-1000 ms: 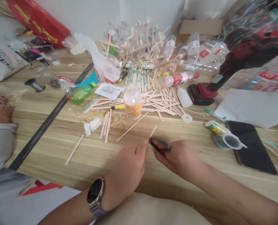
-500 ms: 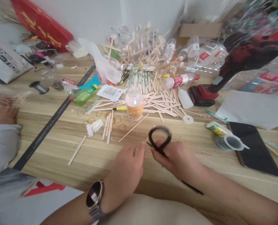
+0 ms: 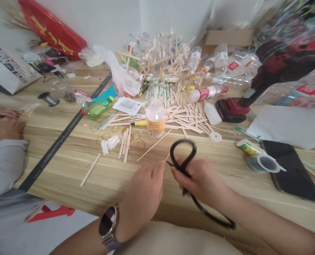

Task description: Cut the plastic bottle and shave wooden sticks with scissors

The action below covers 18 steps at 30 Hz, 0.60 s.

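Note:
My right hand (image 3: 200,177) is closed round black-handled scissors (image 3: 183,156), one loop standing above the fingers and the other hanging below by the wrist. The scissors' tips point left, close to the fingertips of my left hand (image 3: 148,187). That left hand, with a watch (image 3: 108,221) on its wrist, is closed in a pinch on a thin stick (image 3: 167,157), whose end shows just above the fingertips. Beyond the hands stands an open clear jar (image 3: 156,120) with an orange label. A thin skewer (image 3: 153,146) lies on the table in front of it.
Wooden craft sticks (image 3: 182,118) are heaped behind the jar. Bottles (image 3: 206,94), a red-black power tool (image 3: 253,85) and a phone (image 3: 292,170) lie to the right. At the left are a green bottle (image 3: 99,108), a spool (image 3: 48,99) and another person's hands (image 3: 9,124).
The scissors' handles have spread, with the lower loop now showing below my right hand. The whole view has shifted slightly; my left hand keeps its pinch.

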Each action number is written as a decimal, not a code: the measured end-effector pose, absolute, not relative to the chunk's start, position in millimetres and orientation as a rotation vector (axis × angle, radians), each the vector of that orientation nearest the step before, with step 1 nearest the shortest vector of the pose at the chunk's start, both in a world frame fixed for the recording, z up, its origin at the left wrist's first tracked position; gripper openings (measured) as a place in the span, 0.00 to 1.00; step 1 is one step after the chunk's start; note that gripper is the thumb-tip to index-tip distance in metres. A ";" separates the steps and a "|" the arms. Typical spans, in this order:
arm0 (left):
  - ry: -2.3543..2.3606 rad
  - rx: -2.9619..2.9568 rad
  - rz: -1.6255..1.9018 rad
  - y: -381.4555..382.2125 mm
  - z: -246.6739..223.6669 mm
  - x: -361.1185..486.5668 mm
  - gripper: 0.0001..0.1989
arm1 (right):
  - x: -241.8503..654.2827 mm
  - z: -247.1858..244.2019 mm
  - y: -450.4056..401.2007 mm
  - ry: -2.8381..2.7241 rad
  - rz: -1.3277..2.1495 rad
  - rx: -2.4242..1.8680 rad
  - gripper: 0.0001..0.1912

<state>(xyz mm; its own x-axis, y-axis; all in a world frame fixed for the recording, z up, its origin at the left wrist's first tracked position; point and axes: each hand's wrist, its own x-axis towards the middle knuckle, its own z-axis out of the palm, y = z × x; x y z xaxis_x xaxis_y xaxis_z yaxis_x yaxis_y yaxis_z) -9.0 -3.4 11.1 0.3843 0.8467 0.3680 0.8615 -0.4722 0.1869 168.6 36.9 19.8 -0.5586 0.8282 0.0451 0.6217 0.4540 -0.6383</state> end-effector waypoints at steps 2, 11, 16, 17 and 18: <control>-1.590 -2.578 -0.640 -3.1 12.2 -9.1 0.12 | 167.9 20.0 37.4 -2.337 0.864 -1.250 0.20; -1.595 -2.579 -0.617 -2.1 10.6 -11.4 0.12 | 166.7 21.1 38.4 -2.326 0.943 -1.231 0.24; -1.650 -2.638 -0.629 -1.9 9.0 -13.0 0.13 | 167.4 22.5 40.8 -2.267 0.940 -1.214 0.13; -1.655 -2.639 -0.629 -1.8 9.1 -13.2 0.13 | 167.6 22.5 41.3 -2.273 0.919 -1.205 0.12; -1.642 -2.630 -0.630 -1.6 9.1 -13.4 0.13 | 167.2 22.5 41.4 -2.270 0.933 -1.206 0.13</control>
